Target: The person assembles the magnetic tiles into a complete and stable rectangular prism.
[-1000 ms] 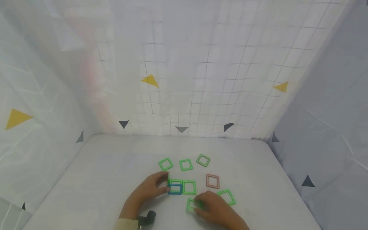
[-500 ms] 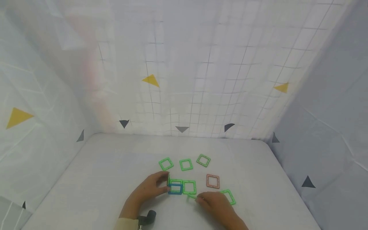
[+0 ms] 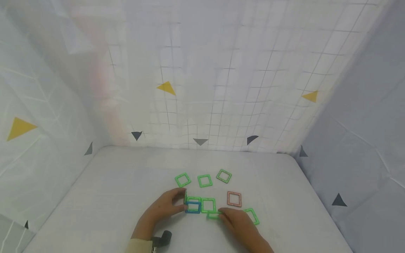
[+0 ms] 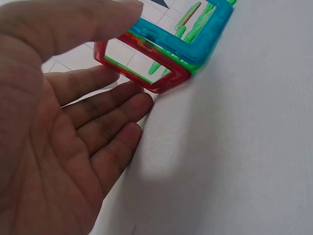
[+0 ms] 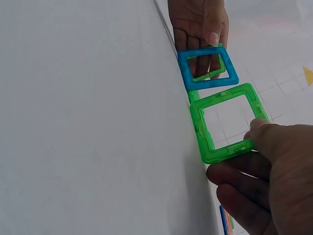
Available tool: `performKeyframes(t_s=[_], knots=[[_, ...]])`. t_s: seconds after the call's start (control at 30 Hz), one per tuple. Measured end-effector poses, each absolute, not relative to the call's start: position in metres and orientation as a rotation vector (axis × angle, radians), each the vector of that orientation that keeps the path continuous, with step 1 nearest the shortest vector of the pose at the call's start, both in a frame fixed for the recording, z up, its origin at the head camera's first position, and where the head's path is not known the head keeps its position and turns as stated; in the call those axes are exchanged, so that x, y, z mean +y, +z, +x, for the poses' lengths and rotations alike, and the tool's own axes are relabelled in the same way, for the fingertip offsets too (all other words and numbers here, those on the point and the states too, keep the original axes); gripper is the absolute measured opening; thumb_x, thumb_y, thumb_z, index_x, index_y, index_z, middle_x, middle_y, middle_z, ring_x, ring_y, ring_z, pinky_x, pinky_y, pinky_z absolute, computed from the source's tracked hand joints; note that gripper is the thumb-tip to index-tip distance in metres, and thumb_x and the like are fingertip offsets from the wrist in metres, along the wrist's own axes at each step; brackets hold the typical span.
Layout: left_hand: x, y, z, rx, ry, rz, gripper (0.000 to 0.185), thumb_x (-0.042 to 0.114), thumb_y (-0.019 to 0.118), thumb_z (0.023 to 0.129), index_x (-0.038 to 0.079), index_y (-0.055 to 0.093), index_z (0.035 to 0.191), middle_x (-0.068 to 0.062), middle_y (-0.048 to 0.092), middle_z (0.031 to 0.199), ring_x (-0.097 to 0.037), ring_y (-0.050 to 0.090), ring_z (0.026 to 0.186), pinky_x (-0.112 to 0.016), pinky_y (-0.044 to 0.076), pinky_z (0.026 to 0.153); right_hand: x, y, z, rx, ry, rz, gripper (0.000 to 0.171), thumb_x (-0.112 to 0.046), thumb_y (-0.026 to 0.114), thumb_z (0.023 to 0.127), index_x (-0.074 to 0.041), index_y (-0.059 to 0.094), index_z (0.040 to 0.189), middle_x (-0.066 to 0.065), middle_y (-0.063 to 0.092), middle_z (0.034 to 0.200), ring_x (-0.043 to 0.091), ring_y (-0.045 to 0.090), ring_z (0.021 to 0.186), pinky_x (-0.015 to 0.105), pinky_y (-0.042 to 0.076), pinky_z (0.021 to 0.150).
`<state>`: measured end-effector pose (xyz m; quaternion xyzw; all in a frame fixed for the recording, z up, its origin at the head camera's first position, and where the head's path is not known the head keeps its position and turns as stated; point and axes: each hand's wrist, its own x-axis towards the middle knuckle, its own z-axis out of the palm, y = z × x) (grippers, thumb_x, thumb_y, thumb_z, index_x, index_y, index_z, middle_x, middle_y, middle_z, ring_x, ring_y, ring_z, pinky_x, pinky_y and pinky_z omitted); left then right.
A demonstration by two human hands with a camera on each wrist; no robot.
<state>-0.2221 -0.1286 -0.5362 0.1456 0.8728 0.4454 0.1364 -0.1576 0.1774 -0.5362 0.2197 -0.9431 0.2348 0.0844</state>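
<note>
A small cluster of square magnetic frames stands mid-table: a blue frame (image 3: 193,207) beside two green ones (image 3: 208,205). My left hand (image 3: 182,200) pinches the cluster's left end, thumb on top and fingers below. In the left wrist view that hand (image 4: 117,44) grips an upright red frame (image 4: 146,66) joined to the blue frame (image 4: 200,36). My right hand (image 3: 222,213) pinches another green frame (image 3: 213,215) against the cluster's near edge. In the right wrist view this green frame (image 5: 225,122) sits tilted next to the blue frame (image 5: 208,66), with the right hand (image 5: 237,149) on its lower corner.
Three loose green frames (image 3: 204,180) lie flat behind the cluster. A pink-red frame (image 3: 234,199) lies to the right, and a green frame (image 3: 252,215) is partly hidden by my right hand. White walls close in the white table (image 3: 110,196) on three sides.
My right hand has lifted the green frame off the table near the front and carried it away from me, up to the cluster's near edge. The left hand has stayed put.
</note>
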Motion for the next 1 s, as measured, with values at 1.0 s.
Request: performKeyframes(t_s=[1.0], knots=[[-0.128, -0.535, -0.222, 2.558, 1.272, 0.417, 0.074, 0.047, 0.077, 0.082, 0.014, 0.051, 0.143, -0.003, 0.057, 0.142, -0.027, 0.05, 0.136, -0.05, 0.038, 0.116, 0.179, -0.544, -0.168, -2.798, 0.786, 0.577, 0.017, -0.029, 0.07, 0.093, -0.023, 0.073, 0.108, -0.011, 0.074, 0.102, 0.007, 0.07, 0.097, 0.033, 0.059, 0.088]])
